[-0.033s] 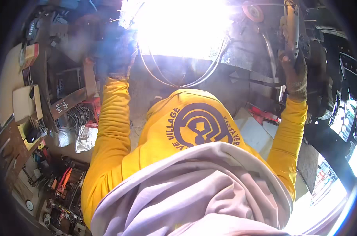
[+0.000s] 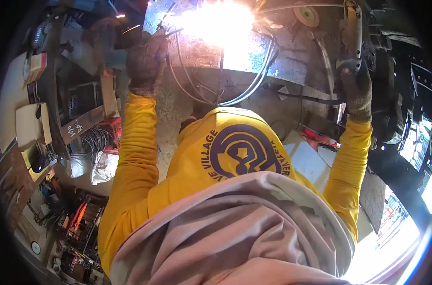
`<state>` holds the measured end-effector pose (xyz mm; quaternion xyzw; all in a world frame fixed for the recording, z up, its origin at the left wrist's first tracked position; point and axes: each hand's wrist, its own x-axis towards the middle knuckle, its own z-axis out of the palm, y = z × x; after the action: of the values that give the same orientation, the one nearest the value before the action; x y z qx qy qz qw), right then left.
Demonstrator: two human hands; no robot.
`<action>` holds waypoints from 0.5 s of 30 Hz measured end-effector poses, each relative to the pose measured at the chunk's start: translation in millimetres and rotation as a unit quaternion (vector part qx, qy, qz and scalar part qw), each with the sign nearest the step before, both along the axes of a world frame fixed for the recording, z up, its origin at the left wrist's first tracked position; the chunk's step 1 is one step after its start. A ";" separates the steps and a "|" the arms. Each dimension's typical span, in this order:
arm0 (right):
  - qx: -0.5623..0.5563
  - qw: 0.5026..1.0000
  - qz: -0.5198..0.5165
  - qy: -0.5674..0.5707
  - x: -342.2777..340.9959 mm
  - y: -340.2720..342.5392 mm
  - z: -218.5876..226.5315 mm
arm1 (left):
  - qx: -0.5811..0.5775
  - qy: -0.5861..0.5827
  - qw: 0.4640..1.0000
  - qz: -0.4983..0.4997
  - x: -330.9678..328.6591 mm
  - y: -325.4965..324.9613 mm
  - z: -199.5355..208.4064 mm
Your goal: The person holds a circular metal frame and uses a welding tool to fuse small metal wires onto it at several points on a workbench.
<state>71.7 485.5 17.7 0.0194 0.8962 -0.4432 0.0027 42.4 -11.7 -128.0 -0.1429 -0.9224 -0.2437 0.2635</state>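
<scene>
A glaring welding arc [image 2: 220,21] burns on the metal worktop [image 2: 292,66], hiding the spot where the rods meet it. Several bent metal rods [image 2: 247,95] curve from the worktop toward me in a U shape. Gloved in knit, my right hand [image 2: 356,85] is wrapped round a welding electrode holder [image 2: 353,35]. From its head a thin electrode [image 2: 306,6] runs left into the glare. My left hand [image 2: 145,59], also gloved, is closed at the left end of the bent rods; its fingers are dark and partly hidden.
A round grinding disc [image 2: 307,15] lies behind the electrode. Sparks fly at the far left. Cardboard boxes [image 2: 30,124], a coil of wire [image 2: 94,140] and a silvery bag [image 2: 104,167] are to the left. A black cable [image 2: 306,98] runs toward my right hand.
The arc's glare has shrunk and turned more orange, so more of the worktop and rods shows. Sparks appear at the far left. Both hands stay about where they were.
</scene>
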 end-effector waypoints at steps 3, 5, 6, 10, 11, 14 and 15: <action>0.011 0.999 0.021 0.045 0.7 -4.0 6.2 | -0.070 0.077 0.994 0.040 -8.1 -11.7 -29.5; -0.012 0.999 0.017 0.046 0.1 -1.3 2.6 | -0.144 0.104 0.978 0.112 -0.7 -1.9 -33.9; -0.019 0.999 0.012 0.044 -0.6 -0.1 2.4 | -0.123 0.091 0.982 0.114 0.8 -0.8 -34.3; -0.081 0.996 -0.034 0.016 0.3 10.1 -2.9 | 0.083 -0.041 0.996 -0.018 1.4 7.3 5.0; -0.070 0.997 -0.022 0.030 0.8 5.9 0.2 | 0.055 -0.006 0.998 -0.035 -0.2 9.0 11.0; -0.068 0.997 -0.025 -0.001 4.7 -0.6 7.3 | -0.056 0.041 0.997 -0.047 -5.2 -2.8 4.4; -0.073 0.997 -0.033 -0.024 5.1 -1.7 9.0 | -0.061 0.048 0.996 -0.046 -5.3 -5.3 1.5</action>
<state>76.9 483.7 26.7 0.0589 0.8600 -0.5067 0.0110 37.0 -17.0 -126.5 -0.2124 -0.9142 -0.1918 0.2870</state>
